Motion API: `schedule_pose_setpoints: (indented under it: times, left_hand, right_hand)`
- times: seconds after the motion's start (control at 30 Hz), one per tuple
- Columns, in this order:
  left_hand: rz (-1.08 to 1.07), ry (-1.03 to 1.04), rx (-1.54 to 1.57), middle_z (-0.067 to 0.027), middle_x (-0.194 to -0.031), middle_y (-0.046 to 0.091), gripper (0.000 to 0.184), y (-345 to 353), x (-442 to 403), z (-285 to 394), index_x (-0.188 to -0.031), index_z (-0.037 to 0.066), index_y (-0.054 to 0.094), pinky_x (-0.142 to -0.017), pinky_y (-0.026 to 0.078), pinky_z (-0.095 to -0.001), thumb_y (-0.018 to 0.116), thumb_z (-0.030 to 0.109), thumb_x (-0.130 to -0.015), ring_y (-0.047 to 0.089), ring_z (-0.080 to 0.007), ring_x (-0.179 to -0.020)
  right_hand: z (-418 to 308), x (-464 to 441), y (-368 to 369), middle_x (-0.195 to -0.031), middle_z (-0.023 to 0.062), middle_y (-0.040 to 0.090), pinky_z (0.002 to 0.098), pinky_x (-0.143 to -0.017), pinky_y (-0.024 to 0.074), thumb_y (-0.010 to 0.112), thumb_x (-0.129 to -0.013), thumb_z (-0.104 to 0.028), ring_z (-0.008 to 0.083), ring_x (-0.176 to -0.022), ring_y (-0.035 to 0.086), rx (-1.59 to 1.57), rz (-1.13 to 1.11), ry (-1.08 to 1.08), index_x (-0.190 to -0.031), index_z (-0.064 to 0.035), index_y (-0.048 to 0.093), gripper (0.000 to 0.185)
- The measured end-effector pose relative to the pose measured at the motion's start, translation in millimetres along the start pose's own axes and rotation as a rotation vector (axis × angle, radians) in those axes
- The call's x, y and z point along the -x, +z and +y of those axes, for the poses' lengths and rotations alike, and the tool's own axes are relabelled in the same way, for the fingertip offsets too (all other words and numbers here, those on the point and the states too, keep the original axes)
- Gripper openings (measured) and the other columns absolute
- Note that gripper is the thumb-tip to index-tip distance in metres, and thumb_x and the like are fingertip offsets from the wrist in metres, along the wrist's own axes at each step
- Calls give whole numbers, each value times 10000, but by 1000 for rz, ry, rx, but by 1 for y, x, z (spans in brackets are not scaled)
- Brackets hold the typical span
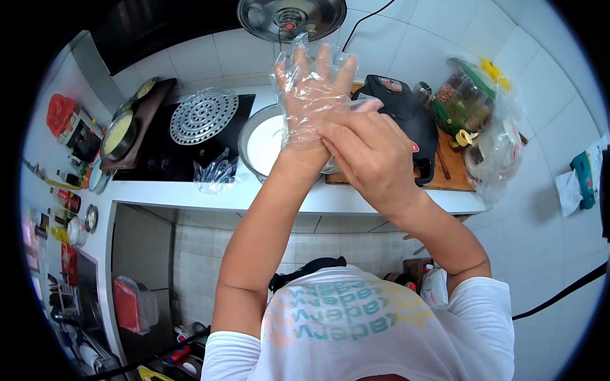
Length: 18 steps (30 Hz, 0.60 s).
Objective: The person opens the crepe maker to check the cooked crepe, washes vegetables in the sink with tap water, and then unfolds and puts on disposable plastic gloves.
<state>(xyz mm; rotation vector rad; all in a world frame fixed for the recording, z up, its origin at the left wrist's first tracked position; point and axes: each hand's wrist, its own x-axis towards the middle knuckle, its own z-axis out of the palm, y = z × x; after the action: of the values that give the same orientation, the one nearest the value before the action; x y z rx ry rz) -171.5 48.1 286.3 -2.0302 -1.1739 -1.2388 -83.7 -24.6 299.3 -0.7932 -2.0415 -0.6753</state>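
Note:
My left hand [311, 95] is raised over the counter, back towards me, fingers spread inside a clear disposable plastic glove [304, 130]. The loose film stands out past the fingertips. My right hand [375, 155] is bare and pinches the glove's cuff near the left wrist, on the thumb side. Below the hands, a round metal bowl [245, 141] holds a smooth white substance [264, 145]; my left hand and forearm cover part of it. Crumpled clear plastic [216, 173] lies left of the bowl, at the front of the cooktop.
A perforated steel steaming plate [203, 117] lies on the black cooktop [159, 155]. Right of the bowl, a black appliance [403, 114] stands on a wooden board [454, 176], beside bagged jars [467, 95]. A metal lid [292, 19] hangs above. At left, a pan [119, 134] holds pale yellow contents.

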Motion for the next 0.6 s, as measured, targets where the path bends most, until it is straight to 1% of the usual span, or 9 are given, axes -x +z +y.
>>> schedule_pose_setpoints:
  times: [0.07, 0.17, 0.27, 0.37, 0.47, 0.57, 0.6]
  left_hand:
    - [-34, -13, -24, -140, -1206, 453, 629, 0, 2, 0, -1139, 206, 519, -903, 253, -548, 564, 599, -650, 368, -367, -1132]
    - [-113, -59, 95, -144, -1228, 406, 615, -5, 3, 2, -1165, 178, 491, -951, 142, -562, 557, 548, -678, 296, -375, -1179]
    - [-57, -63, 116, -165, -1159, 445, 607, -5, 4, -1, -1145, 166, 503, -903, 209, -564, 569, 541, -672, 373, -373, -1103]
    - [-8, -44, 88, -186, -1114, 467, 619, -4, 6, 0, -1121, 147, 516, -839, 286, -539, 582, 553, -658, 412, -375, -1041]
    - [-357, -291, 609, -193, -1100, 472, 619, -11, 2, 3, -1109, 134, 521, -813, 314, -532, 590, 552, -658, 395, -376, -1051]
    - [-130, -20, 267, -182, -1049, 511, 627, -4, 8, 3, -1112, 118, 512, -782, 380, -484, 590, 549, -664, 458, -358, -1001]
    - [-101, 11, 228, -177, -1024, 526, 611, -5, 7, 3, -1099, 107, 520, -767, 397, -458, 589, 540, -673, 484, -345, -971]
  right_hand:
    - [-1, 0, 3, -724, 43, 509, 278, -530, 413, 575, -590, -38, 193, -629, 514, -11, 0, -29, -756, -24, 550, 169]
    - [-14, 1, -4, -725, 57, 521, 277, -515, 409, 612, -583, -15, 199, -601, 492, -110, -77, -52, -822, -18, 577, 242]
    - [-17, 6, -1, -656, 39, 457, 263, -496, 408, 583, -569, -42, 169, -582, 474, -131, -35, -128, -747, -15, 543, 184]
    - [-17, 10, -1, -642, 35, 441, 260, -496, 410, 585, -568, -47, 157, -577, 461, -155, -43, -152, -747, -15, 539, 188]
    - [-19, 13, 0, -640, 33, 436, 257, -499, 412, 582, -569, -48, 157, -588, 463, -203, -34, -151, -746, -16, 534, 187]
    - [-22, 16, -4, -720, 56, 511, 266, -512, 407, 602, -569, -31, 179, -614, 487, -256, -98, -119, -807, -5, 566, 243]
    - [-22, 16, -4, -716, 54, 507, 267, -511, 405, 600, -571, -34, 178, -614, 487, -259, -97, -121, -804, -6, 563, 238]
